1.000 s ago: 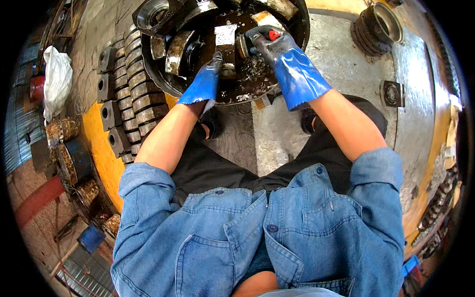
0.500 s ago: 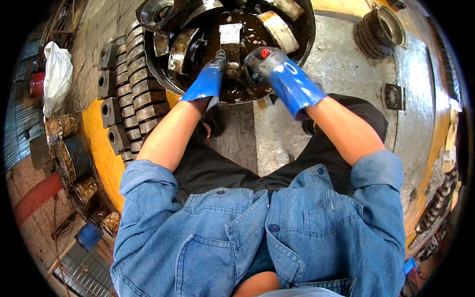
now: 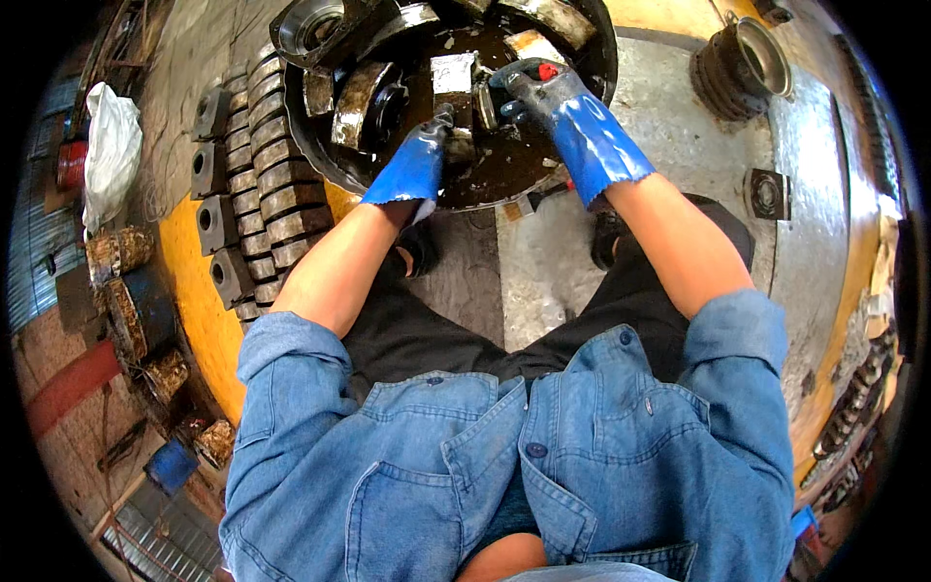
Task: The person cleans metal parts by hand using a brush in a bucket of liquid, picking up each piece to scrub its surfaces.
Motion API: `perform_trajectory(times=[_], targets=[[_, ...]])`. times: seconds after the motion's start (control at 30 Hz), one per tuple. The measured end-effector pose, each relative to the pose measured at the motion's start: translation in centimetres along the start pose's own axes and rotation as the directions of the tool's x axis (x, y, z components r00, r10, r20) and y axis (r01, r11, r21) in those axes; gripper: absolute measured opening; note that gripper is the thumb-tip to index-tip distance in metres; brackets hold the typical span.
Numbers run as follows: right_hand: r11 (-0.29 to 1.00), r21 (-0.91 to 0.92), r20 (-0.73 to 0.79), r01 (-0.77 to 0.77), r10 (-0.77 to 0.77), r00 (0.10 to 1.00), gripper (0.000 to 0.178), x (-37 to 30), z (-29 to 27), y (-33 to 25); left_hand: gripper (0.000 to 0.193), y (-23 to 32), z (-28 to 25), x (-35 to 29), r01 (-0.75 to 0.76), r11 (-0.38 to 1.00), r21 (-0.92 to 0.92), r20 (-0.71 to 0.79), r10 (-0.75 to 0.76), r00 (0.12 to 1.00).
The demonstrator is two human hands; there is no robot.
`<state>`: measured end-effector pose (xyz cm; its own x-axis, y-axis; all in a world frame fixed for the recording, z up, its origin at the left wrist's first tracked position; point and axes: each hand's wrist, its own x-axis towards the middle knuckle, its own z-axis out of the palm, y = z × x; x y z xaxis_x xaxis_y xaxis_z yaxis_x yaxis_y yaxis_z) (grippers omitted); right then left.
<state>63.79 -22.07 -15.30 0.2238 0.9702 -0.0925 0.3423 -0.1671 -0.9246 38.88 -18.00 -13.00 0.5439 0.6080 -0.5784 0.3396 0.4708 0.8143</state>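
Both my hands wear blue gloves with dark, oily palms and fingers, and both are over a round dark pan [image 3: 613, 68] of murky liquid. My left hand [image 3: 427, 145] is closed at the left side of a metal block [image 3: 453, 73] with a pale, wet top face. To the block's right, my right hand [image 3: 553, 97] has its fingers curled, with a red spot showing at its top. A narrow metallic piece [image 3: 486, 105] shows beside those fingers; I cannot make out what the hand grips. Curved metal parts [image 3: 361, 105] lie in the pan.
A round metal housing [image 3: 315, 29] rests at the pan's far left rim. Rows of curved metal pieces [image 3: 281, 160] and square blocks with holes [image 3: 208, 170] line the left. A ribbed metal cylinder [image 3: 737, 68] and a small square part [image 3: 768, 194] lie right; a white bag [image 3: 112, 155] is far left.
My right hand has moved right and slightly away from me, uncovering the metallic piece beside the block. My left hand has shifted slightly right and nearer. The pale-topped block stays nearly in place.
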Motion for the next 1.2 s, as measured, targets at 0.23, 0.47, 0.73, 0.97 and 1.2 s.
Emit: perform_trajectory(times=[0.23, 0.47, 0.73, 0.97, 1.2], targets=[[0.996, 0.045, 0.023, -0.078, 0.077, 0.997, 0.023, -1.0, -3.9, -3.8, 0.042, 2.2, -1.6, 2.1, 0.056, 0.997, -0.044, -0.111, -0.061, 0.992], [0.981, 0.001, 0.095, -0.196, 0.195, 0.976, 0.022, -0.7, -3.4, -3.1, 0.066, 3.1, -2.6, 5.4, 0.054, 0.983, 0.174, -0.234, -0.012, 0.972], [0.975, 0.015, 0.165, -0.222, 0.216, 0.962, 0.024, -0.5, -2.7, -1.2, 0.066, 4.9, -1.0, 7.2, 0.113, 0.944, 0.31, -0.329, -0.005, 0.944], [0.997, 0.041, 0.279, -0.068, 0.054, 0.959, 0.021, 0.1, 0.6, 1.9, 0.041, -1.9, -6.5, 8.0, -0.407, 0.49, 0.771, 0.135, 0.498, 0.857], [0.854, -0.442, 0.302, 0.276, -0.149, 0.942, 0.025, -3.3, 2.0, 0.6, 0.058, 2.0, -2.3, 9.3, -0.163, 0.71, 0.685, -0.073, 0.29, 0.954]])
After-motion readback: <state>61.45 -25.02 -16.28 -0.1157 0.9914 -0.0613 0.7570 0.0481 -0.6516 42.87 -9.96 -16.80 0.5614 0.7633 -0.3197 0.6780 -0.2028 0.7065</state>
